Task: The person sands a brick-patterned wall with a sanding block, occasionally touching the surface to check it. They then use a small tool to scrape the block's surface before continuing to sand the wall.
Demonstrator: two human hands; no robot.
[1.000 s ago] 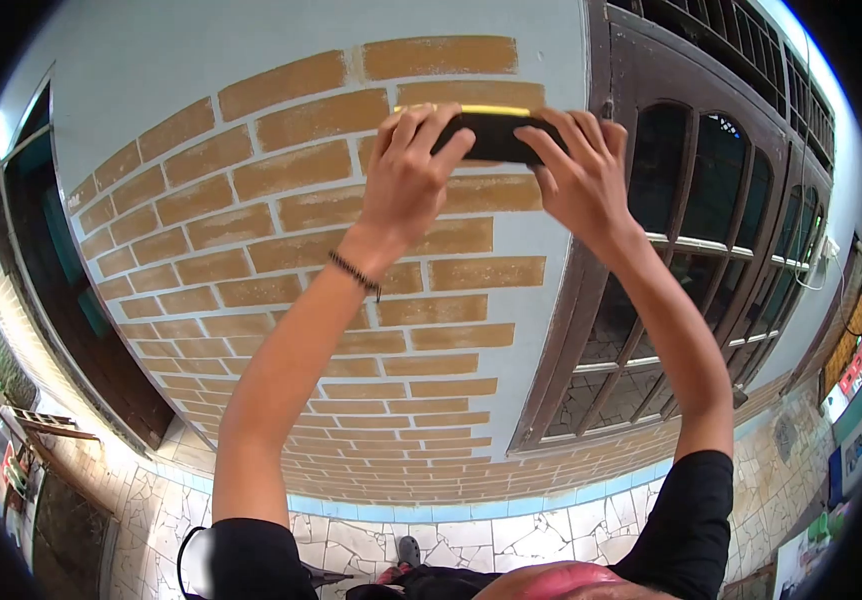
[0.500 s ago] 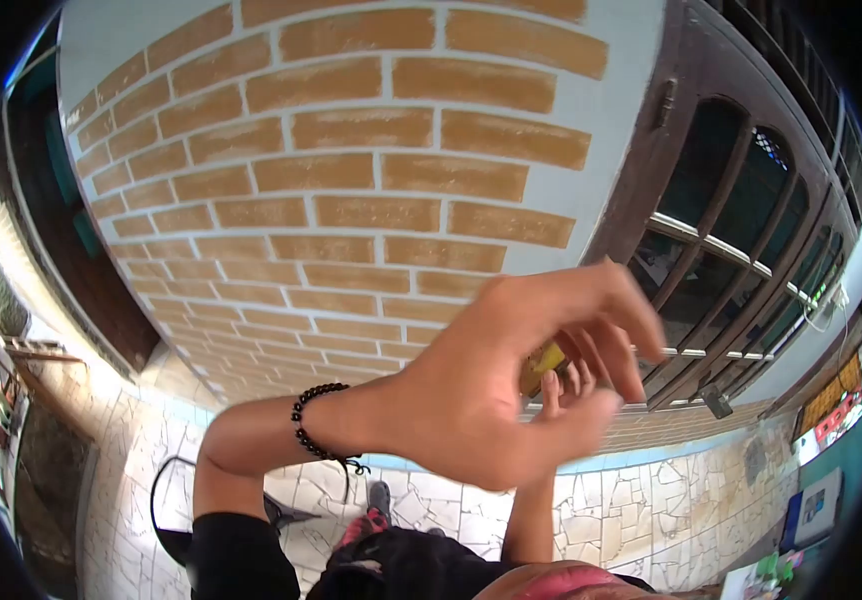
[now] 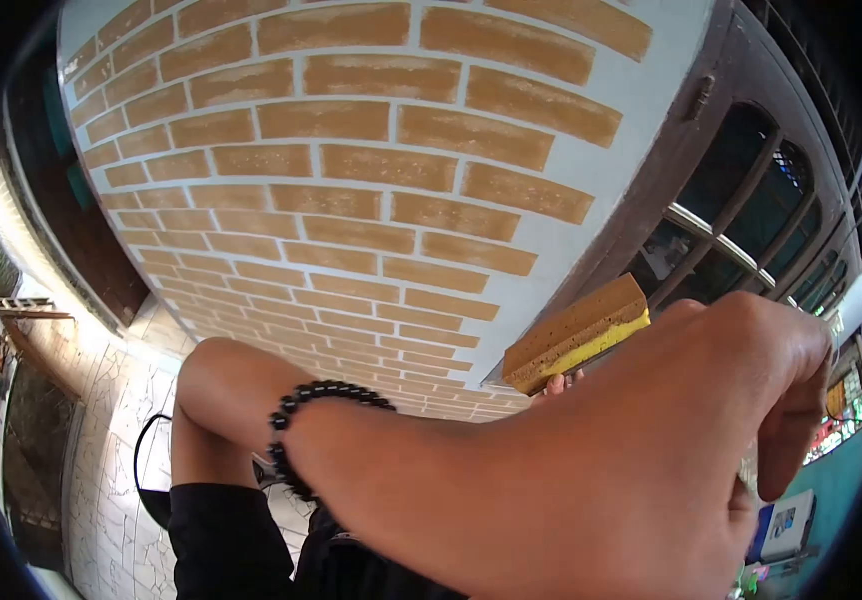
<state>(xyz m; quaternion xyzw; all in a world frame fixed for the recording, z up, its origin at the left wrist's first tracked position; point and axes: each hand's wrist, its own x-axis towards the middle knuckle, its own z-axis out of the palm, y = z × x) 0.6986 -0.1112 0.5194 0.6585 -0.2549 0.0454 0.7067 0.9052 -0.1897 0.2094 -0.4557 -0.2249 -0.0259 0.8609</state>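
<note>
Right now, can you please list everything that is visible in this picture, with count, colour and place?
sponge block: one, brown top with yellow layer, centre right, before the wall
brick wall: one, tan bricks with pale blue joints, upper centre
window frame: one, dark brown, right
tiled floor: one, whitish broken tiles, lower left
bead bracelet: one, black, on the left wrist
left hand: one, large in the foreground, lower right
right hand: only fingertips show, under the sponge block

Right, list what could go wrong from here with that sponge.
1. Only fingertips show under the sponge, so the grip may be thin and it could drop.
2. The left hand fills the view and hides the other hand, so judging the sponge's distance from the brick wall is hard.
</note>
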